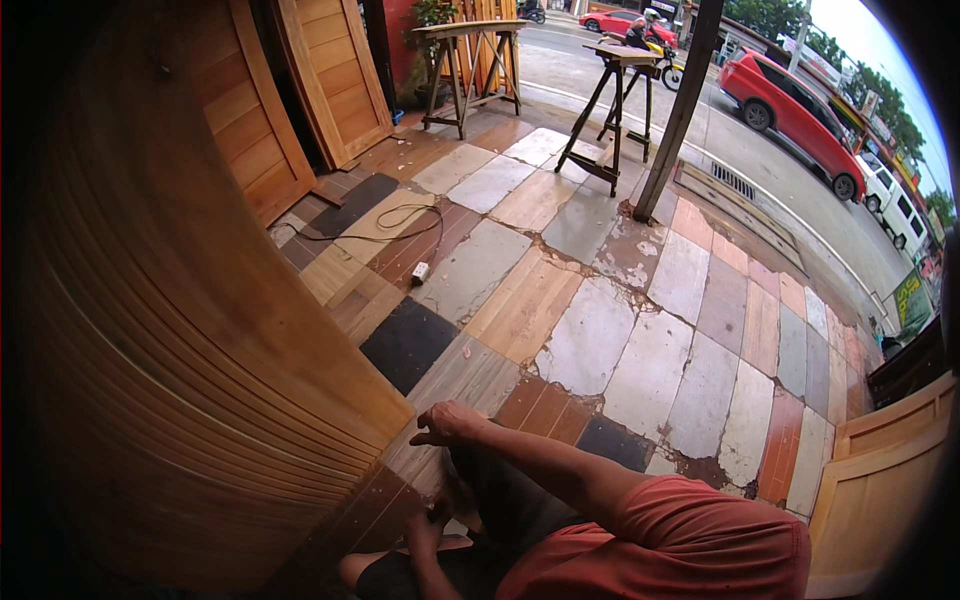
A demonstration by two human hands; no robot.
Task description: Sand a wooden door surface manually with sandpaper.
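A large brown wooden panel with long parallel grooves (247,382) fills the left side, looking curved near the rim. My right hand (448,423) is beside the panel's lower right corner, its fingers bent towards the wood. Whether it pinches something small is unclear. Lower down, close to my bent legs, is my left hand (424,531), in shadow. A dark shape lies at its fingers, too dim to name, and its grip cannot be made out.
A white power outlet (420,274) on a black extension cord (390,236) lies on the cracked patchwork tile floor (525,300). Slatted wooden doors (341,82) lean at upper left. Two wooden trestles (611,112) and a post (679,112) stand near the street. Panelled wood (877,487) is at lower right.
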